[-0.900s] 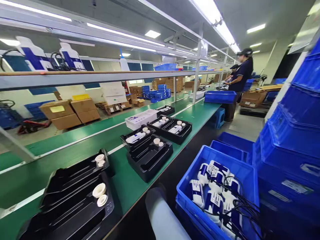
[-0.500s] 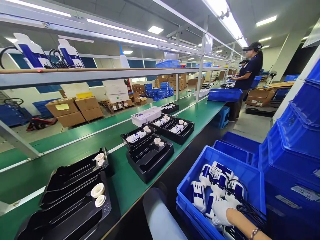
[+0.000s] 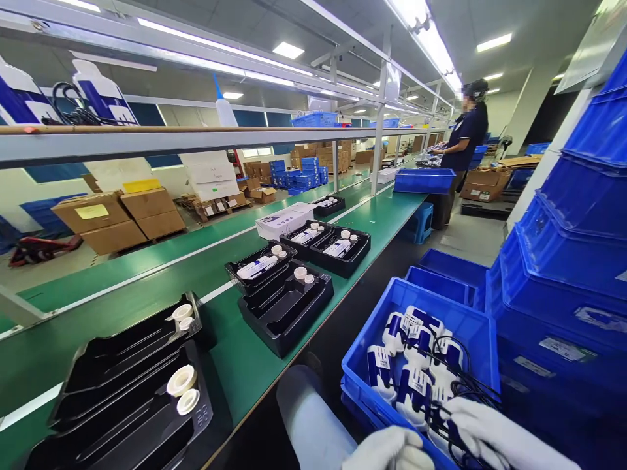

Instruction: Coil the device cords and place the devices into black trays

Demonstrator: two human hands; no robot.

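My left hand [image 3: 386, 449], in a white glove, is at the bottom edge beside the near rim of a blue plastic bin [image 3: 360, 346]. Its fingers are curled, and whatever they may hold is hidden. Over the bin's near right corner, my white-gloved right hand [image 3: 477, 427] has its fingers closed around black cable [image 3: 473, 390]. Inside the bin lie several white bottle-shaped devices with dark blue labels [image 3: 415, 391], some with cables trailing from them. Black molded trays [image 3: 287, 310] sit on the green bench to the left, with white round caps [image 3: 181, 380] in them.
Stacked blue bins [image 3: 548, 287] rise on the right. A white box [image 3: 284, 220] and filled trays [image 3: 340, 251] are farther along the green bench [image 3: 235, 365]. Overhead runs a shelf [image 3: 196, 140] carrying bottles. A co-worker [image 3: 463, 140] stands at the far end.
My left hand has come into view at the bottom. A gloved hand that was among the bottles is now over the cables at the bin's near right. The view has shifted slightly right.
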